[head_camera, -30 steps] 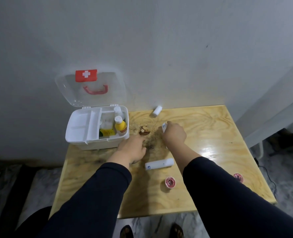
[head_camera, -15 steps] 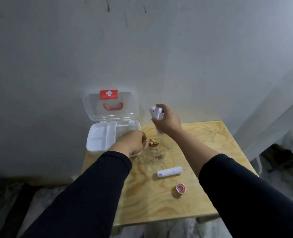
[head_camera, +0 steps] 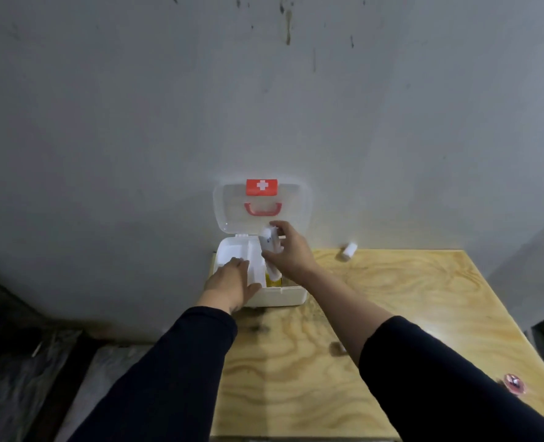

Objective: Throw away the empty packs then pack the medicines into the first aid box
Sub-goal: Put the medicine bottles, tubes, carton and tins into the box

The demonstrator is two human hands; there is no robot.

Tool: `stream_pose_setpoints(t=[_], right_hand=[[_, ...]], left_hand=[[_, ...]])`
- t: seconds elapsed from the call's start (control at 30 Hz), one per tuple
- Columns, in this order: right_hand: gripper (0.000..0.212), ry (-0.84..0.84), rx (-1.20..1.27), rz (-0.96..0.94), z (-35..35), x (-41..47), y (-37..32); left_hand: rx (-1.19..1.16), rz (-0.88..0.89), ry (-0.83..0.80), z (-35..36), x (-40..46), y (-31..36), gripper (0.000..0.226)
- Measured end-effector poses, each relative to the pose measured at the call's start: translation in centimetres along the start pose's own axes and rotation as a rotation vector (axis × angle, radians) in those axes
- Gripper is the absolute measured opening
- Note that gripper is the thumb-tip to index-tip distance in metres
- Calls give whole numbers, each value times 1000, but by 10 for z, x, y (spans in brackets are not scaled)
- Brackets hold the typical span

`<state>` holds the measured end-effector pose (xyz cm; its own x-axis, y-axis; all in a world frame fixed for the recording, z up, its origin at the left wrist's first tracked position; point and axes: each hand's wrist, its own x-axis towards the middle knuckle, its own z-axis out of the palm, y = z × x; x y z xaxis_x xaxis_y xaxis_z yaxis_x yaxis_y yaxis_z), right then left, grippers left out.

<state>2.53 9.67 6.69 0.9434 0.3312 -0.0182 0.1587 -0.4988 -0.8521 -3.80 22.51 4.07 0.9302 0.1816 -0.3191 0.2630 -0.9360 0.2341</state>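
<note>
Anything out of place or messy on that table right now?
A dark smudge stains the wooden table just in front of the first aid box. A small white bottle lies on its side at the far edge by the wall, and a pink round item sits apart near the right edge. Nothing looks spilled or broken.

Only sign: white cross on red label (head_camera: 261, 187), stuck at top of first aid box lid (head_camera: 291, 202). Small blue print on white tube (head_camera: 269, 242) over the box, too blurred to read.
</note>
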Motion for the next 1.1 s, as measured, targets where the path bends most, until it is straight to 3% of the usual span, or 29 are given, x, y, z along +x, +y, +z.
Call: stream_pose_setpoints(t=[0.4, 0.77, 1.0, 1.1], right_hand=[[54, -103, -104, 150, 27, -6, 31], [57, -152, -296, 110, 19, -10, 30], [41, 51, -263, -16, -30, -33, 25], [33, 136, -264, 36, -50, -60, 53]], left_hand=[[-53, 9, 36, 14, -3, -5, 69], [83, 34, 28, 5, -10, 2, 56], [135, 110, 31, 3, -8, 4, 67], [104, 131, 32, 6, -3, 5, 69]])
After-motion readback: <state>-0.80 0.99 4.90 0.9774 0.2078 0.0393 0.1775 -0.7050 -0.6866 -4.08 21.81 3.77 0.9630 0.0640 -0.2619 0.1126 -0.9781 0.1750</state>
